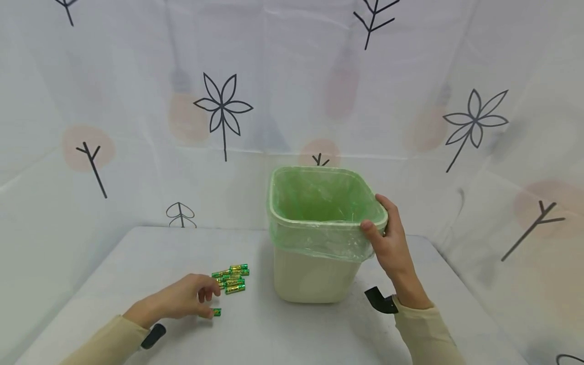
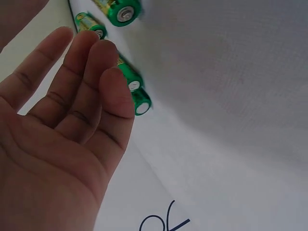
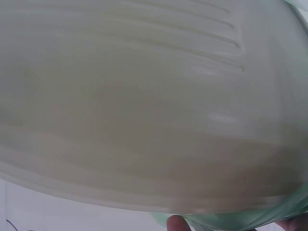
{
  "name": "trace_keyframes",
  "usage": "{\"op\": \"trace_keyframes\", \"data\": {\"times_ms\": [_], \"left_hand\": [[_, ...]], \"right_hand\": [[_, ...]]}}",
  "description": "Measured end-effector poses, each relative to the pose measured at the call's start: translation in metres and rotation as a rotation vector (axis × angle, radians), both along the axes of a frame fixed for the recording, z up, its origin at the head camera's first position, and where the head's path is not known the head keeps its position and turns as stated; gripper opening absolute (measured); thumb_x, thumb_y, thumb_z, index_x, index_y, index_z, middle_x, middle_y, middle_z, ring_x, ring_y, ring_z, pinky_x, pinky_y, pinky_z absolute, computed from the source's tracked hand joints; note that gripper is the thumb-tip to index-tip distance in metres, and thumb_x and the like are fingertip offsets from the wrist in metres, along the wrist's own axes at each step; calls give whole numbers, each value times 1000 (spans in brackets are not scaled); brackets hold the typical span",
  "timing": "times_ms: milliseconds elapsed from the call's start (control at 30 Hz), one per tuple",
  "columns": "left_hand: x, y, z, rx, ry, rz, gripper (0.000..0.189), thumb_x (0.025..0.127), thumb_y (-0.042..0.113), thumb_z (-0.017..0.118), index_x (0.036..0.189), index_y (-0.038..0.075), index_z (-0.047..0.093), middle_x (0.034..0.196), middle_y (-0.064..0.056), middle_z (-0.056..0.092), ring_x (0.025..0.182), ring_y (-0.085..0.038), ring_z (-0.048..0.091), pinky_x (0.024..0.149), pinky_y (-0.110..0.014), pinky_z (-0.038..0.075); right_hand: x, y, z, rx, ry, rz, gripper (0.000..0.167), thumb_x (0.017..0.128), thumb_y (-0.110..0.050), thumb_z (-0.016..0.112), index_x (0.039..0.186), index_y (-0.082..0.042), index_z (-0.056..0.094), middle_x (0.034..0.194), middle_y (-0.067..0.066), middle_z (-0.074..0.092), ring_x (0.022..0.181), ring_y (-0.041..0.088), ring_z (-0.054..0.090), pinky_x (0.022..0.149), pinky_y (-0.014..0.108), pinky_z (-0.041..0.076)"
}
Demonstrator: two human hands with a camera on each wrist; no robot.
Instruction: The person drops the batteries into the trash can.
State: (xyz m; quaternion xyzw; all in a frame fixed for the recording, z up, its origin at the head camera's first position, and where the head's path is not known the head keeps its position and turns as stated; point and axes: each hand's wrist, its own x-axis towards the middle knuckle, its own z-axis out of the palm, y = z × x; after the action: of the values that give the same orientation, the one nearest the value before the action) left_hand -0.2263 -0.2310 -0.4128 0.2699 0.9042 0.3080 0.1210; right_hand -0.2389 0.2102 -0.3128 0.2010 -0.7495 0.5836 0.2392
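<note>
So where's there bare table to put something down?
The table is bare in front of the bin, between the left hand and right sleeve, and behind the battery cluster, left of the bin. It's crowded at the left hand, beside that cluster and a lone battery, and where the right hand grips the bin.

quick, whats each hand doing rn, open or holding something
Left hand: open, fingers loosely bent, at the nearest battery.
Right hand: closed, holding the green-lined bin by its rim.
</note>
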Motion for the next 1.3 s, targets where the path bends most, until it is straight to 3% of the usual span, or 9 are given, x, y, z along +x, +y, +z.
{"op": "trace_keyframes", "data": {"times_ms": [300,733,1300], "left_hand": [[-3,0,-10,-25,18,-8,37,68,28,85,97,17,65,82,5,57,74,-12,52,63,-26,43],[-5,3,-20,-48,19,-29,30,71,27,83,92,22,63,79,8,56,72,-9,51,63,-24,44],[-2,6,-17,-79,-28,-28,22,75,24,81,85,23,61,75,8,55,68,-6,49,60,-25,43]], "right_hand": [[1,0,1,11,-9,-11,66,93,-30,62,148,-18,27,127,17,45,103,18,50,81,17,44],[1,-1,1,7,-11,-6,67,93,-29,61,149,-16,26,131,16,43,106,19,48,83,17,43],[1,0,1,10,-4,0,65,94,-28,61,148,-20,26,130,16,43,106,20,48,83,17,43]]}}
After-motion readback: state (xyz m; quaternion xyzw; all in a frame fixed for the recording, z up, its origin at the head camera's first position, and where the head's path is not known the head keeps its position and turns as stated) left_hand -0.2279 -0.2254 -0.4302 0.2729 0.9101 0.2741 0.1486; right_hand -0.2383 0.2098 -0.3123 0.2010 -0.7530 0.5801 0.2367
